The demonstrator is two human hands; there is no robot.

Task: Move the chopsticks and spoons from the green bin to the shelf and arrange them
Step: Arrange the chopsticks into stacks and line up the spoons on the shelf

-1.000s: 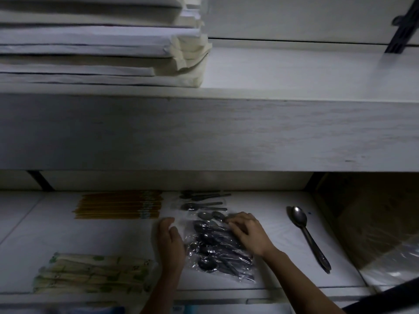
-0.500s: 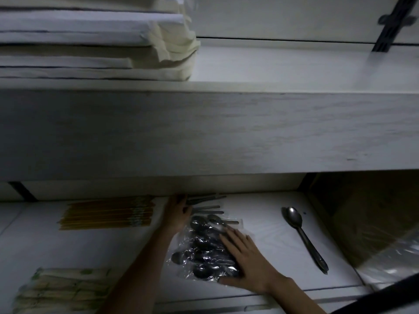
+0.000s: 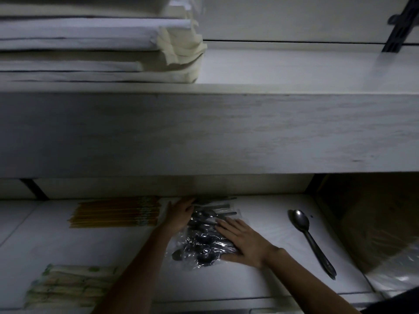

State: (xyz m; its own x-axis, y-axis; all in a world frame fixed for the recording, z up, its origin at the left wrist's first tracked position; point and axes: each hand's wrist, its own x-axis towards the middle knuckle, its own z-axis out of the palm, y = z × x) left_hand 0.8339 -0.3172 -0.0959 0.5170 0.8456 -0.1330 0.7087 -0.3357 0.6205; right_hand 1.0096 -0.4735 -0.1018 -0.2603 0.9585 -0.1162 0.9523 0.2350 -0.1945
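On the lower white shelf (image 3: 260,275) lies a clear plastic pack of metal spoons (image 3: 201,243). My right hand (image 3: 242,241) rests flat on the pack's right side, fingers spread. My left hand (image 3: 179,214) lies open against the pack's far left edge, near several loose spoons (image 3: 217,207) at the back of the shelf. A bundle of yellow chopsticks (image 3: 115,211) lies to the left at the back. Paper-wrapped chopsticks (image 3: 70,286) sit at the front left. One large loose spoon (image 3: 310,239) lies to the right. The green bin is out of view.
A thick white shelf board (image 3: 226,132) hangs above the lower shelf and hides its back part. Stacked white folded sheets (image 3: 95,44) lie on the upper shelf at left. A brown cardboard box (image 3: 374,223) with plastic film stands at the right end.
My left hand moved from the pack's near left side up to its far left edge. My right hand slid down onto the pack's right side and flattened. The pack shifted slightly.
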